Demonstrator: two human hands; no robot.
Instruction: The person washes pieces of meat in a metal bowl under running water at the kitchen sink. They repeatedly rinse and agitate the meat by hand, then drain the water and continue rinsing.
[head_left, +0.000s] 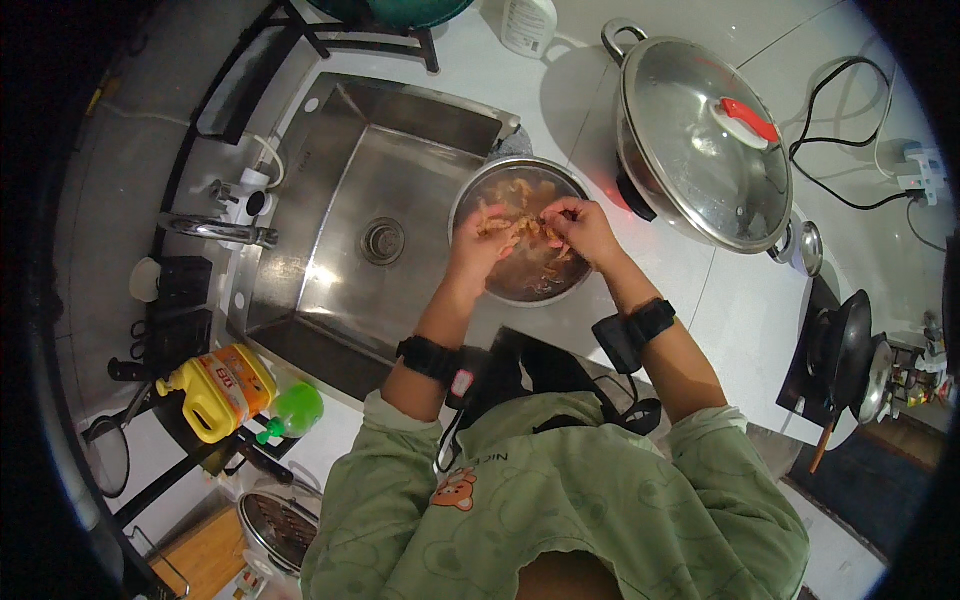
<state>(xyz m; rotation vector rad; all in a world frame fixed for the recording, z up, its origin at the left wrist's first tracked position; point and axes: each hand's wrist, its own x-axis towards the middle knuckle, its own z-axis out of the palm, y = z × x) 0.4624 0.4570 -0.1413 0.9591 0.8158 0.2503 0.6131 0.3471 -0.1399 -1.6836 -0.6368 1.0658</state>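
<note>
A round stainless-steel basin (459, 196) stands on the counter at the sink's right edge, holding murky brownish liquid. Knobbly yellow-brown food pieces (517, 191), which look like chicken feet, lie in it. Over the liquid, my left hand (480, 244) grips one such food piece (527, 226) with curled fingers. The thumb and fingers of my right hand (581, 231) pinch the same piece or one touching it; I cannot tell which. Both hands are inside the basin's rim, close together, and the fingertips are partly hidden by the food.
To the left is a steel sink (337, 195) with a faucet (217, 225). A large lidded pot (697, 142) stands at right, near a power cord (799, 142). A yellow detergent jug (217, 394) and green pump bottle (296, 411) sit at lower left; a black wok (844, 352) is far right.
</note>
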